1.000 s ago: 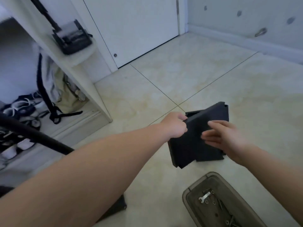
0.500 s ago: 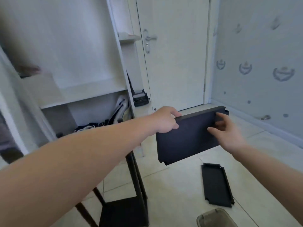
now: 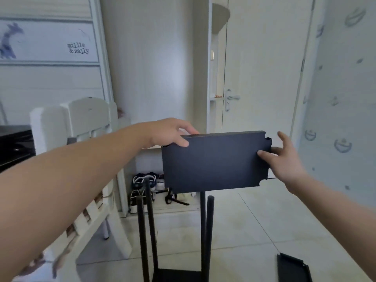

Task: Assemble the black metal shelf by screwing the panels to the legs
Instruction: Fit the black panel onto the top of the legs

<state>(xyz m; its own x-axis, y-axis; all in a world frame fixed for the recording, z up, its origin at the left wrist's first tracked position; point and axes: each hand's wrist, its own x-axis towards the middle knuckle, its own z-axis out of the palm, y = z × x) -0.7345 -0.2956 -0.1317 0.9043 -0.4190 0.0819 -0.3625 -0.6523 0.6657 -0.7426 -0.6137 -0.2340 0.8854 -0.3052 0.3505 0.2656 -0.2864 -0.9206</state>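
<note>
Black shelf panel [image 3: 215,161] hangs in the air between both hands, its flat face toward the camera and its long edges level. The left hand [image 3: 168,132] grips the panel's upper left corner, thumb on the near face and fingers curled over the top edge. The right hand [image 3: 284,157] pinches the panel's right edge, thumb in front and fingers behind. Directly below the panel stand four upright black legs [image 3: 203,231], their tops just under its lower edge and not touching it. A lower panel [image 3: 177,276] joins them at the bottom. Below and right of the held panel, a spare panel [image 3: 293,269] lies on the floor tiles. Behind the panel are shoes [image 3: 145,180] and a white door [image 3: 264,78].
</note>
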